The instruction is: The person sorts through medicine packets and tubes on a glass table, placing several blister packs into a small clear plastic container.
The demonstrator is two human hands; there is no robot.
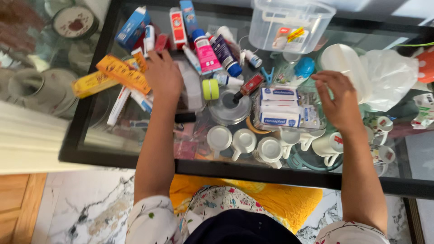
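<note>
The person leans over a glass tabletop (113, 135) with a black frame, both hands spread above a scatter of medicine packs. The left hand (163, 74) lies palm down with the fingers reaching into the far-left heap of tubes and cartons — its fingertips touch a small red pack (161, 41), though whether they grip it cannot be told. Just left of that hand lie two yellow-orange cartons (122, 72), and beyond them a blue carton (132, 27). A pink tube (205, 53) and a dark blue tube (224, 53) lie just right of the hand.

The right hand (337, 101) hovers open, fingers loosely curled, holding nothing — it sits just right of a stack of white-and-blue plaster boxes (278, 106) inside a clear tray. Between the hands lie a round metal lid (229, 108) and a small dark red bottle (248, 86). A clear plastic tub (289, 22) stands at the far edge. White cups (244, 141) show beneath the glass, on the near side.
</note>
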